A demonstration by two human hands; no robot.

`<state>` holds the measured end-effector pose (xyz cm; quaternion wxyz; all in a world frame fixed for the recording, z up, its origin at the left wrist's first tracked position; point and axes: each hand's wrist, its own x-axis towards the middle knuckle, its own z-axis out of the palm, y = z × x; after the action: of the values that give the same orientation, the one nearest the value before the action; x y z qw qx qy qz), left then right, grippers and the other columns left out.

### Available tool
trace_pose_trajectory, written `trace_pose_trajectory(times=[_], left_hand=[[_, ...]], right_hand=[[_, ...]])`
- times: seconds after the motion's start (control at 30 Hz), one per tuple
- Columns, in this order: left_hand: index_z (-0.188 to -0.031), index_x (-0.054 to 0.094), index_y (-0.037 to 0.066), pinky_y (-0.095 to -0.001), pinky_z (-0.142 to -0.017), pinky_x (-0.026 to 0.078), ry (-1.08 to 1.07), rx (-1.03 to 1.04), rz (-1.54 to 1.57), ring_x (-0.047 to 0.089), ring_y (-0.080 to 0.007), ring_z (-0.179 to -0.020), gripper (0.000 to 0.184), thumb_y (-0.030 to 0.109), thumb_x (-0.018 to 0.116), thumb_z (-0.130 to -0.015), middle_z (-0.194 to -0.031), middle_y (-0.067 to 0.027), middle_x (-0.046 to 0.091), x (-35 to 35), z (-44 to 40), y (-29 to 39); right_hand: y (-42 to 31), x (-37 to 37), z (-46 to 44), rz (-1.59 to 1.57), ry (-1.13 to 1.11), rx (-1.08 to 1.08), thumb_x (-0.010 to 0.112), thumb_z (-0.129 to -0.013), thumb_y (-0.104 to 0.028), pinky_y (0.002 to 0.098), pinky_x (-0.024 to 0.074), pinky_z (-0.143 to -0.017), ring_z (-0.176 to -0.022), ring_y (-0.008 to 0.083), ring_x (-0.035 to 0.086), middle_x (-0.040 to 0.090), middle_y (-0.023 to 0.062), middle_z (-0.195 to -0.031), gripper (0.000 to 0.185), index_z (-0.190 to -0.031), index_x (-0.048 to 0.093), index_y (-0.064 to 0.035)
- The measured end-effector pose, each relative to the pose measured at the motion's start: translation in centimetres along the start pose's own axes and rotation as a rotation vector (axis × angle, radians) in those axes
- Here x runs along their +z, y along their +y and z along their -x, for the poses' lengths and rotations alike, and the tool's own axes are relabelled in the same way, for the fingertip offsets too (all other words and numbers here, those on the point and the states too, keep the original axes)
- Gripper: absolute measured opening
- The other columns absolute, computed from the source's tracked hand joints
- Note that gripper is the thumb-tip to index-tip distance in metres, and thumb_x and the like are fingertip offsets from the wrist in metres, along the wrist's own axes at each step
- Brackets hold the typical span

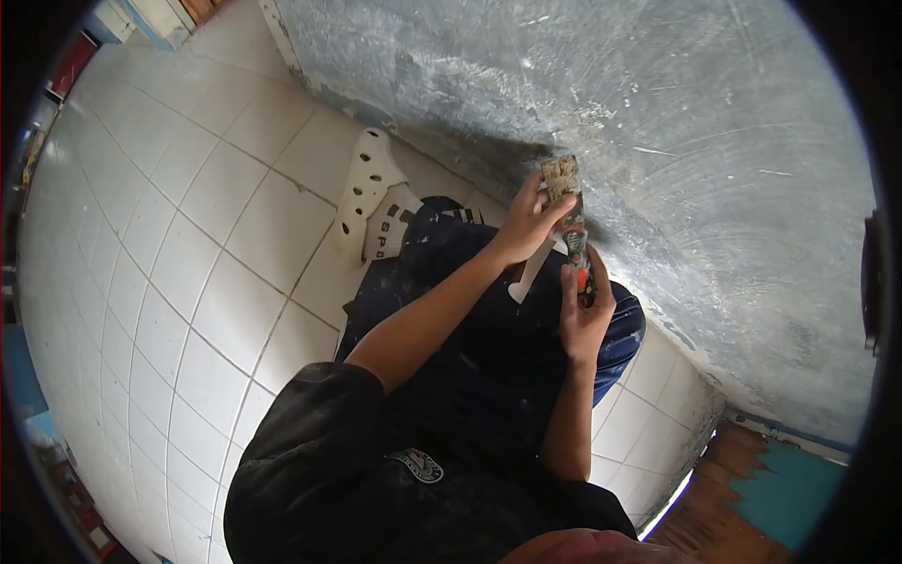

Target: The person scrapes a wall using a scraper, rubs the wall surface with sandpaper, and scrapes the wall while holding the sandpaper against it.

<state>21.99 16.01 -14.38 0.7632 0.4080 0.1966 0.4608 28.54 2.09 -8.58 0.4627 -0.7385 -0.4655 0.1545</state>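
My left hand (528, 221) is closed on the upper part of a stained tool, thumb across it, near the grey wall (714, 169). The tool's head (561, 172) is crusted and brownish, and its dark handle (577, 252) has orange patches. Around the lower handle, the fingers of my right hand (586, 324) are closed. Just below my left hand, a pale flat strip (532, 274) slants over my dark trousers; what holds it is hidden. Both hands are above my bent legs.
White floor tiles (216, 263) spread to the left. A white clog with holes (368, 188) is on my foot beside the wall's base. At the lower right lies a worn brown and teal surface (780, 489).
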Motion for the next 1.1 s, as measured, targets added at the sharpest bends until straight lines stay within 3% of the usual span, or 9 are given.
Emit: trace_pose_trajectory(times=[0.17,0.23,0.37,0.43,0.67,0.73,0.83,0.87,1.1], left_hand=[[-0.135,0.041,0.007,-0.0195,-0.052,0.037,0.025,-0.013,0.051,0.052,-0.003,-0.067,0.054,0.031,0.069,-0.094,-0.091,-0.0014,0.062,-0.7,-1.0,0.0],[-0.131,0.037,0.002,-0.0244,-0.078,0.051,-0.014,-0.122,0.071,0.061,-0.0103,-0.092,0.058,0.027,0.072,-0.093,-0.105,-0.0075,0.061,-1.0,-1.2,0.9],[-0.131,0.027,-0.001,-0.0257,-0.079,0.052,-0.093,-0.123,0.108,0.062,-0.0108,-0.09,0.069,0.026,0.075,-0.09,-0.103,-0.0085,0.06,-1.0,-1.2,1.7],[-0.129,0.023,0.003,-0.0239,-0.065,0.052,-0.125,0.076,0.073,0.063,-0.0106,-0.081,0.066,0.017,0.074,-0.09,-0.095,-0.0059,0.061,-0.9,-1.7,0.8],[-0.129,0.023,0.0,-0.0256,-0.071,0.053,-0.071,-0.019,-0.078,0.062,-0.0105,-0.085,0.067,0.012,0.074,-0.088,-0.096,-0.0064,0.059,-1.3,-2.0,0.3],[-0.132,0.016,-0.007,-0.0268,-0.077,0.051,-0.113,0.038,-0.039,0.055,-0.0108,-0.093,0.075,0.015,0.072,-0.087,-0.112,-0.0128,0.048,-1.2,-2.2,0.5],[-0.13,0.023,-0.001,-0.0246,-0.069,0.051,0.088,0.197,-0.174,0.059,-0.0088,-0.081,0.065,0.007,0.072,-0.088,-0.098,-0.0049,0.055,-1.2,-3.0,0.5],[-0.13,0.023,0.0,-0.0245,-0.069,0.051,0.054,0.166,-0.013,0.059,-0.0087,-0.082,0.063,0.005,0.07,-0.088,-0.098,-0.0047,0.055,-1.4,-3.2,1.4],[-0.129,0.025,-0.002,-0.0244,-0.067,0.05,-0.004,0.269,-0.126,0.057,-0.009,-0.081,0.067,0.009,0.073,-0.085,-0.102,-0.0089,0.052,-1.8,-2.6,0.6]], right_hand=[[-1.0,0.3,-1.1,0.117,-0.003,-0.117,0.07,-0.089,-0.006,0.0353,0.0541,-0.084,-0.1,0.0254,0.071,0.071,0.0212,-0.11,0.044,-0.131,0.059,0.0008],[-1.7,0.6,-1.6,0.297,-0.01,-0.224,0.07,-0.089,-0.006,0.0362,0.0545,-0.085,-0.1,0.0286,0.071,0.07,0.0222,-0.109,0.044,-0.131,0.059,0.0004],[-1.9,1.7,-1.6,0.308,-0.003,-0.192,0.07,-0.088,-0.006,0.0379,0.0551,-0.083,-0.098,0.032,0.071,0.07,0.0229,-0.108,0.046,-0.132,0.058,-0.0001],[-1.8,2.3,-1.3,0.308,-0.002,-0.141,0.07,-0.089,-0.007,0.036,0.0555,-0.079,-0.094,0.0291,0.072,0.071,0.0221,-0.104,0.047,-0.133,0.057,0.0],[-1.7,3.7,-1.1,0.26,0.034,-0.114,0.069,-0.091,-0.009,0.0314,0.0553,-0.074,-0.088,0.0201,0.072,0.073,0.0208,-0.1,0.047,-0.134,0.056,0.002],[-2.3,3.6,-1.6,0.26,0.004,0.007,0.069,-0.091,-0.009,0.0308,0.0546,-0.077,-0.091,0.0173,0.071,0.072,0.0209,-0.103,0.046,-0.133,0.057,0.0031],[-2.2,3.6,-3.4,0.228,-0.01,-0.168,0.069,-0.09,-0.008,0.0301,0.0537,-0.08,-0.093,0.0158,0.069,0.072,0.0211,-0.104,0.046,-0.133,0.058,0.0017],[-2.7,3.6,-4.1,0.209,-0.048,-0.155,0.069,-0.089,-0.008,0.0307,0.0532,-0.083,-0.098,0.0188,0.07,0.072,0.022,-0.106,0.047,-0.134,0.058,-0.0007],[-0.5,4.4,-2.0,0.136,-0.016,-0.07,0.068,-0.091,-0.008,0.0318,0.0543,-0.083,-0.098,0.0208,0.071,0.072,0.0203,-0.106,0.051,-0.139,0.052,-0.0011]])
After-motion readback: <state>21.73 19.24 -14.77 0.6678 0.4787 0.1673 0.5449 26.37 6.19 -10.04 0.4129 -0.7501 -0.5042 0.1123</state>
